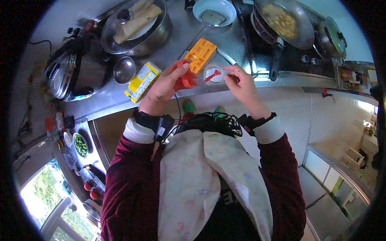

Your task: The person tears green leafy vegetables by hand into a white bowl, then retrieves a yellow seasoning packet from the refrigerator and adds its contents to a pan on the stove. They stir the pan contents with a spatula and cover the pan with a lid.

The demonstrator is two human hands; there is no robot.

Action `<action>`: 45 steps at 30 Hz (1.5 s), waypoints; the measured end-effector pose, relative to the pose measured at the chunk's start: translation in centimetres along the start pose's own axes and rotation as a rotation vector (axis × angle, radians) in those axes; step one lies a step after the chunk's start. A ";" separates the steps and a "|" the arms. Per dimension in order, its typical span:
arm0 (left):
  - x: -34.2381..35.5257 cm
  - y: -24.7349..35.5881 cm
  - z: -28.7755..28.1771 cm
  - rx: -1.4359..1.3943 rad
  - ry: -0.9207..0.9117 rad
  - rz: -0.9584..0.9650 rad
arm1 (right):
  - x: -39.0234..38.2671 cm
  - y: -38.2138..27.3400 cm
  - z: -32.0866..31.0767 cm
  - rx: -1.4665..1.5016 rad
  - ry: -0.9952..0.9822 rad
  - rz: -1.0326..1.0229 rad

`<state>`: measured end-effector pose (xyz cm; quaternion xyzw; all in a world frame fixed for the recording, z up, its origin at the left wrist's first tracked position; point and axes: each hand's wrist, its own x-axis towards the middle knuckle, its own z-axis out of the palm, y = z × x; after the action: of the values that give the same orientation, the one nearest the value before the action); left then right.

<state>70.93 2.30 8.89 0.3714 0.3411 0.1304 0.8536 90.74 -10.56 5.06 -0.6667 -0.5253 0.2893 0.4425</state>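
My left hand is closed round a red plastic lid at the counter's front edge. In my right hand is a small clear jar, pinched by its rim. White powder shows inside the jar, with a small red spoon lying across it. The jar and the lid are close together but look apart. Just beyond them an orange box lies on the counter. A yellow and white box is left of my left hand.
A metal bowl, a lidded steel pot with pale rolls under its glass lid, and a pressure cooker stand left. A white bowl sits at the back. On the stove, a wok of yellowish food points its handle toward me.
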 end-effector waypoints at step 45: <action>-1.6 -2.6 -3.4 -0.154 0.204 0.077 | -1.5 1.5 -2.9 0.393 0.328 0.335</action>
<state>67.33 1.58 6.10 0.3022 0.4007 0.2261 0.8349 93.43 -12.88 4.88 -0.6836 -0.2637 0.3427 0.5879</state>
